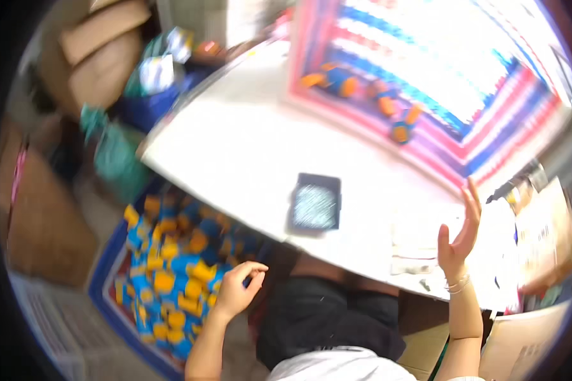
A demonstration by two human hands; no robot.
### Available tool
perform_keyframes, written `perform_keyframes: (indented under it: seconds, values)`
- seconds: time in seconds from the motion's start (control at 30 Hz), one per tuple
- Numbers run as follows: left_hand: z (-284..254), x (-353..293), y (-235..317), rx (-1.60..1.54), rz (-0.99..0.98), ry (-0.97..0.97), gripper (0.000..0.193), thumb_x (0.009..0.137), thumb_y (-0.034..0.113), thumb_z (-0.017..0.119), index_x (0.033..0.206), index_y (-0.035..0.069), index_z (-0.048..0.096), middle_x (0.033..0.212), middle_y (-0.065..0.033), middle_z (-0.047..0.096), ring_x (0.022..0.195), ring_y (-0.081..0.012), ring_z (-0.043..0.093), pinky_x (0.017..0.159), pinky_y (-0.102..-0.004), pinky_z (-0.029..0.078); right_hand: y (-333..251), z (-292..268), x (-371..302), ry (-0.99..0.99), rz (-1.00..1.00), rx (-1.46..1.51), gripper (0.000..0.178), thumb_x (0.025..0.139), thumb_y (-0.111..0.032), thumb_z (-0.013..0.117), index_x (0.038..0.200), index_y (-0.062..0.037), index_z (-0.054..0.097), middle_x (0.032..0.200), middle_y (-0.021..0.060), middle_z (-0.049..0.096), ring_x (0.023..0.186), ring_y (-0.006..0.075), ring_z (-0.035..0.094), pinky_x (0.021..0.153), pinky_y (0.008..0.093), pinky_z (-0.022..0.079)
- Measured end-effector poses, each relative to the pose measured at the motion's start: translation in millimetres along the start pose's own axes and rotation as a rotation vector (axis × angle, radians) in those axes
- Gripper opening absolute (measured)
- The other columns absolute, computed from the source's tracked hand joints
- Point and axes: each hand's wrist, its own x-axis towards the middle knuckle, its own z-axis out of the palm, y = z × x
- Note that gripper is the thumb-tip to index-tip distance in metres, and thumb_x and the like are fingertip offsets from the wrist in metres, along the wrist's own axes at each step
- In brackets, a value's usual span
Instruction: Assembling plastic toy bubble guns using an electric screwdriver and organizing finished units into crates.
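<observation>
My left hand [238, 289] is over the near side of a blue-rimmed bin [102, 267], its fingers loosely bent and the thumb apart. Nothing shows in it. Many small blue and orange plastic pieces [165, 279] fill the bin. My right hand [459, 244] is raised over the table's right part, fingers stretched and thumb spread, holding nothing. A black square tray [316, 230] of small silvery bits lies near the table's front edge, between the two hands. Several blue and orange pieces [340, 82] rest on a striped pink and blue mat [388, 143] farther back.
The white table [235, 140] has its front edge close to my lap. Left of it are a green bag [117, 159] and cardboard boxes [105, 60]. Another carton [546, 235] stands at the right. Small pale items [416, 263] lie near the right hand. The picture is blurred by motion.
</observation>
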Motion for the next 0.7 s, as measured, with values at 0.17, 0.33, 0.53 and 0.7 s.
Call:
perform_keyframes:
  seconds: [0.17,0.33,0.53,0.7]
  values:
    - [61,139,125,0.073,0.447,-0.136,0.025,0.074,0.002,0.058,0.099,0.002,0.057,0.084,-0.0101,0.058,0.08,-0.022,0.057,0.074,-0.0293,0.045,89,-39,-37,0.091,0.334,0.068,0.053,0.076,-0.003,0.054,0.125,0.0009,0.037,0.13,0.019,0.039,0.121,0.0302,0.038,0.097,0.0381,0.035]
    - [123,275,150,0.439,0.648,-0.128,0.047,0.074,0.014,0.062,0.117,0.003,0.045,0.108,-0.0153,0.053,0.103,-0.0324,0.049,0.089,-0.0366,0.039,137,15,-30,-0.022,0.492,0.128,0.07,0.072,-0.009,0.062,0.132,-0.0011,0.027,0.132,0.0193,0.033,0.123,0.0326,0.033,0.099,0.0386,0.03]
    - [157,467,54,0.638,0.252,0.04,0.062,0.073,0.019,0.062,0.124,-0.005,0.035,0.12,-0.0248,0.043,0.112,-0.0374,0.041,0.095,-0.0418,0.035,193,107,45,0.21,0.581,0.051,0.071,0.074,-0.018,0.065,0.13,0.0022,0.027,0.128,0.022,0.035,0.121,0.0367,0.032,0.1,0.0408,0.027]
    - [134,545,-9,0.841,0.184,0.202,0.05,0.075,0.01,0.054,0.121,-0.002,0.039,0.112,-0.0232,0.047,0.107,-0.0362,0.044,0.091,-0.0425,0.037,248,176,111,0.119,0.305,-0.224,0.064,0.069,-0.014,0.065,0.124,0.0014,0.036,0.123,0.0211,0.04,0.116,0.0353,0.039,0.096,0.0422,0.033]
